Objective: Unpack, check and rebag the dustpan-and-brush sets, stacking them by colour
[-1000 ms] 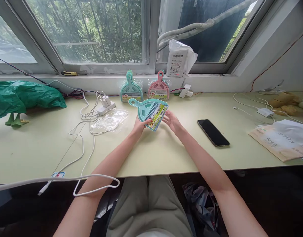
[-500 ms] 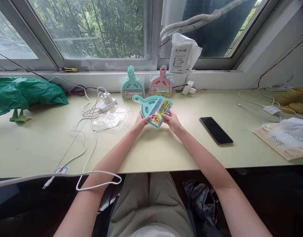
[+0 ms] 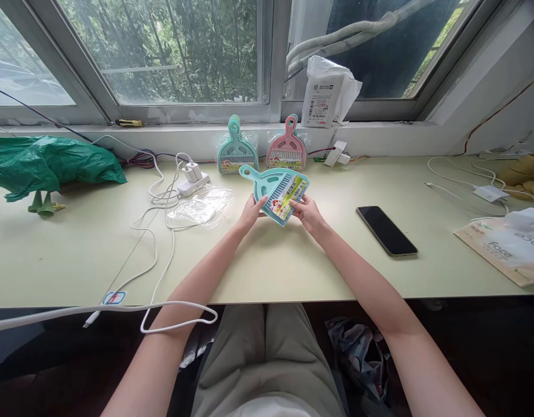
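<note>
Between my hands a teal dustpan [image 3: 267, 180] is held up at a tilt over the table, its looped handle pointing to the upper left. A blue-striped brush with a printed label [image 3: 288, 197] lies against its front. My left hand [image 3: 252, 213] grips the lower left edge, thumb on the front. The right edge by the label is pinched in my right hand [image 3: 308, 213]. Behind stand a wrapped teal dustpan set [image 3: 237, 152] and a wrapped pink dustpan set [image 3: 288, 147], both upright against the sill.
A black phone [image 3: 386, 230] lies at right, near a face-tissue pack [image 3: 505, 243]. To the left are clear plastic wrapping [image 3: 204, 205], a power strip [image 3: 193, 180], tangled white cables and a green plastic bag [image 3: 54, 162]. One white cable [image 3: 180, 329] crosses over my left forearm.
The view has shifted slightly, so everything sits a little further right. Both hands keep their hold on the teal dustpan, whose tilt looks nearly the same.
</note>
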